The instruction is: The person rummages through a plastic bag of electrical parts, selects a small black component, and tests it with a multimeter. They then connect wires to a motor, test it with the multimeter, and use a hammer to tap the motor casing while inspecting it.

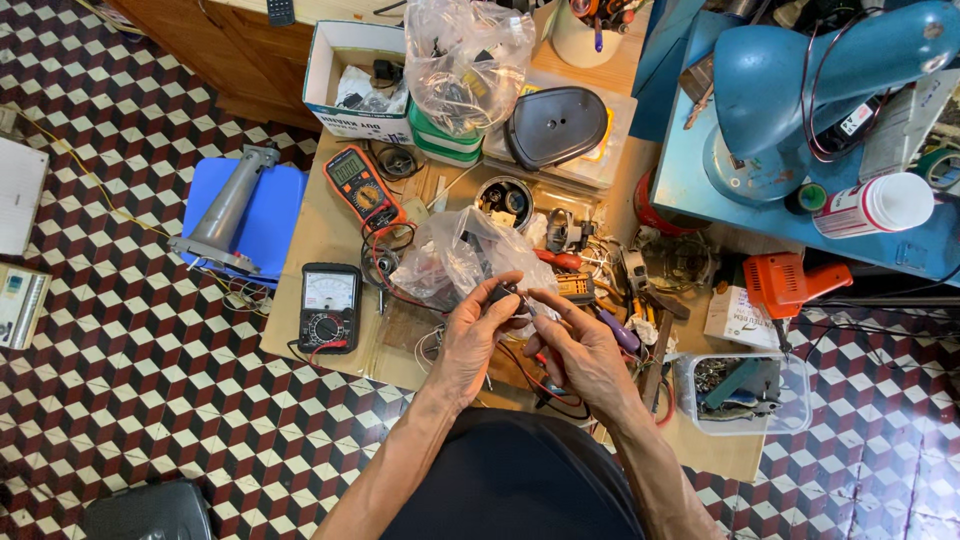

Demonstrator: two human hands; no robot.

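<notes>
Pinching a small dark part [511,291] between both hands, just above the low wooden table [320,235] & right in front of the crumpled clear bag [455,250]. My left hand [470,335] is clamping thumb & fingers round it; my right hand [585,345] is nipping its other end w/ the fingertips. It's too small to tell exactly what it is.

Judging by the grip, I'm mid-way through turning or checking the part, both hands busy w/ it. Any next move is probably calling for one hand to be steadying while the other works, since it's tiny & easy to drop into the clutter.

Containers: a clear plastic tub [745,390] is sitting near my right wrist, holding metal bits & something teal. A white cardboard box [355,75] at the far edge is holding dark oddments. Beside it a knotted clear bag [465,60] is resting on green tins, contents unclear. An orange multimeter [362,185] & a black analogue meter [329,305] are lying left of my hands.
</notes>
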